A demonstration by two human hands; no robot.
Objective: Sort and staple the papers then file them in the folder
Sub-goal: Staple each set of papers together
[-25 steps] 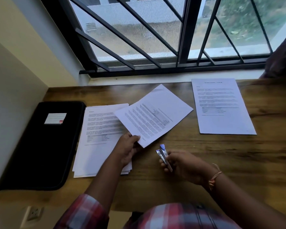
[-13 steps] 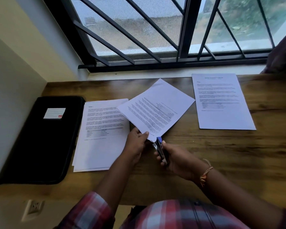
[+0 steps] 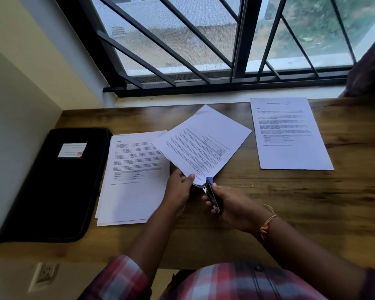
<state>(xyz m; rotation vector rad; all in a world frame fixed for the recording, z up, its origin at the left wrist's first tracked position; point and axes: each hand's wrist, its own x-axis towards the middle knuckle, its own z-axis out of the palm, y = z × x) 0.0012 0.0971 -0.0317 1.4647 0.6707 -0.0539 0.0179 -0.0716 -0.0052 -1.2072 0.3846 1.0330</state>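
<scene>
Below the barred window the wooden desk (image 3: 312, 202) carries a shut black folder (image 3: 52, 187) at left, unsorted stack (image 3: 130, 182), while left hand (image 3: 179, 189) fingers pinch the paper set (image 3: 201, 146), right hand (image 3: 232, 204) clenching the stapler (image 3: 211, 192) on its corner; filing remains.

No legible text on papers (image 3: 288, 135) or folder label (image 3: 72, 150)

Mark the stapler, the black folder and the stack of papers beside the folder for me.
stapler (image 3: 211, 194), head view, on its metal body just ahead of the right hand.
black folder (image 3: 52, 191), head view, on the bare cover below its label.
stack of papers (image 3: 130, 191), head view, on the blank lower half of the top sheet.
</scene>
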